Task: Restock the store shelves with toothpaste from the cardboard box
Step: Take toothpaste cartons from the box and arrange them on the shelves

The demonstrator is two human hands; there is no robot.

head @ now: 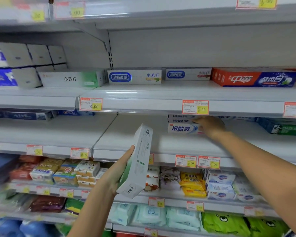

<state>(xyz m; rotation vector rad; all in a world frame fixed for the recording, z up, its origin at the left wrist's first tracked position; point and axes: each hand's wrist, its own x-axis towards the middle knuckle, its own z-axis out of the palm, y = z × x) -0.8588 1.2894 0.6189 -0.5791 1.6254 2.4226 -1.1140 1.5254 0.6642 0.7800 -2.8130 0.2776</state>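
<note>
- Gripping a white-and-green toothpaste box (138,161) in the left hand (121,170), curling round its long side and holding it tilted on end in the air, just before the front edge of the middle shelf (143,139) and not yet resting on any shelf.
- Reaching the right hand (210,124) deep onto that same shelf, touching the right end of a stack of blue-and-white toothpaste boxes (183,128) near the back edge.
- Not managing to tell whether that hand is pinching a box or only pressing against the stack.
- Judging the step in hand as squaring up this stack before placing the held box.
- Recommending pushing at the stack's end so that all layers slide together, avoiding tipping the upper boxes.
- Noting look-alike white-and-green boxes (70,79) lying on the shelf above, toward its left end, and therefore suggesting checking the print against them before choosing a spot.
- Advising turning the held box flat, long printed face toward the front edge, then sliding it back gently.
- Not seeing the cardboard box anywhere.
</note>
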